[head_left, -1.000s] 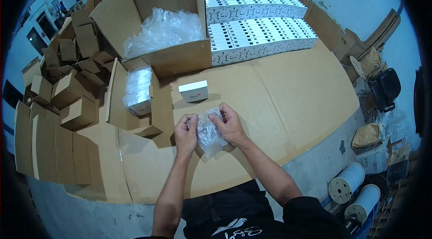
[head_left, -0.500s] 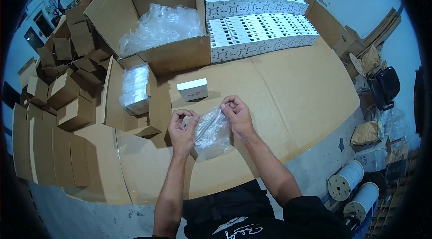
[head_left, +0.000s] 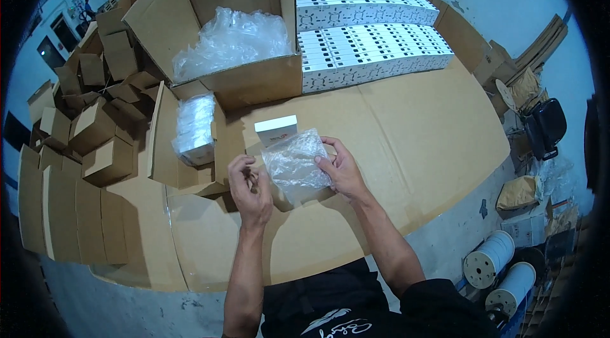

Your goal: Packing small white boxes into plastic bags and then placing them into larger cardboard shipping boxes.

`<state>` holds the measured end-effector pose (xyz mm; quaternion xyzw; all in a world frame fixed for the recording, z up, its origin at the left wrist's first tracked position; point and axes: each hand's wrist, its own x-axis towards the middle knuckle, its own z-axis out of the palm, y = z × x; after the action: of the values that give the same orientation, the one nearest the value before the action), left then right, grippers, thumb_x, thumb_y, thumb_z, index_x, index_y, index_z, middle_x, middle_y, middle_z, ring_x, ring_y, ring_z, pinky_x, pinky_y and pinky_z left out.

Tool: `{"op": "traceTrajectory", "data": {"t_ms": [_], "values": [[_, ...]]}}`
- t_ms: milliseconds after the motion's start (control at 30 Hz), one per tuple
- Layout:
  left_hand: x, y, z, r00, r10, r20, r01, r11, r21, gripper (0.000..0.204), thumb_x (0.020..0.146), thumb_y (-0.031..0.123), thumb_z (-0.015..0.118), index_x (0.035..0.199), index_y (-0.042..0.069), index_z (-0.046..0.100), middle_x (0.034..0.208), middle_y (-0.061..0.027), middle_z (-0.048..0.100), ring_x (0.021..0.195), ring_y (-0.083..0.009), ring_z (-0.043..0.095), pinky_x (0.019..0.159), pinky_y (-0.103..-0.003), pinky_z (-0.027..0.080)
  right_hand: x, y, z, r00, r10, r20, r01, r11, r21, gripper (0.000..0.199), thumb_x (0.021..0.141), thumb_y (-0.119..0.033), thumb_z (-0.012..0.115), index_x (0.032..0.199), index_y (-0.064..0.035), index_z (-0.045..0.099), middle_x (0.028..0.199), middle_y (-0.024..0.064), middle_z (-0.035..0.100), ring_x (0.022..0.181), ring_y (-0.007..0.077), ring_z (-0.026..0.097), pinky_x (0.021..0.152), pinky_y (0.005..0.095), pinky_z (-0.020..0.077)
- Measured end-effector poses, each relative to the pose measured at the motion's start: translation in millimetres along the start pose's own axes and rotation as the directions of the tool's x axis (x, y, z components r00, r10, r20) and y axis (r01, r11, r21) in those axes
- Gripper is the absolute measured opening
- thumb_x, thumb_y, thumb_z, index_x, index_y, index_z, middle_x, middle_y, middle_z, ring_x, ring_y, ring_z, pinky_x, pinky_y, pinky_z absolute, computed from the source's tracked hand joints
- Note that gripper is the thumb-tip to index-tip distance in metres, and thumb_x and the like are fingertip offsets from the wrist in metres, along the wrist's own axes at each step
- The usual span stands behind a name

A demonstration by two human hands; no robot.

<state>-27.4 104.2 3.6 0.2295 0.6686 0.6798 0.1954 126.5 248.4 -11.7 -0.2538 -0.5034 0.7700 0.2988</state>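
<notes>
A clear, crinkled plastic bag (head_left: 293, 163) is gripped at its right edge by my right hand (head_left: 343, 171), thumb on top. My left hand (head_left: 251, 193) is just left of the bag, its fingers half curled and apart with nothing visible in them. Behind the bag stands a small white box (head_left: 276, 127), its lower part covered by the bag. Left of my left hand, an open cardboard carton (head_left: 164, 137) contains a row of plastic-wrapped white boxes (head_left: 195, 123).
A large open carton (head_left: 260, 80) full of clear plastic bags (head_left: 235, 39) stands at the back. Beside it are long stacked rows of white boxes (head_left: 375, 52). Empty brown cartons (head_left: 108, 160) crowd the left. Wire spools (head_left: 489, 258) sit on the floor at right, beyond the cardboard-covered table (head_left: 419, 141).
The plastic bag has been raised and spread flatter, now overlapping the small white box. My left hand has come off it and moved slightly left; my right hand keeps hold.
</notes>
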Motion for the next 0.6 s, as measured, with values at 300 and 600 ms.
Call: {"op": "traceTrajectory", "data": {"t_ms": [300,600], "values": [[0.2,20.3,-0.5,0.524,0.657,0.541,-0.844,0.315,0.435,0.052,0.07,-0.004,0.067,0.119,0.012,0.068,0.123,-0.008,0.066,0.123,-0.0321,0.056,0.106,-0.048,0.044,-5.7,-3.9,-0.1,0.993,0.115,0.017,-0.114,0.992,-0.055,0.048,0.099,-0.01,0.067,0.14,-0.0035,0.044,0.083,0.0019,0.067,0.063,0.0046,0.058,0.049,0.0211,0.0419],[-12.2,-0.2,2.7,0.975,0.147,0.169,-0.161,0.984,0.074,0.017,0.098,0.014,0.068,0.092,-0.001,0.07,0.077,-0.0037,0.067,0.071,-0.0135,0.062,0.066,-0.031,0.05,0.5,-2.4,1.6,0.856,-0.513,0.068,0.516,0.837,-0.181,0.048,0.099,-0.018,0.068,0.139,-0.005,0.046,0.094,0.0056,0.068,0.078,0.0114,0.063,0.07,0.0227,0.0506]]}}
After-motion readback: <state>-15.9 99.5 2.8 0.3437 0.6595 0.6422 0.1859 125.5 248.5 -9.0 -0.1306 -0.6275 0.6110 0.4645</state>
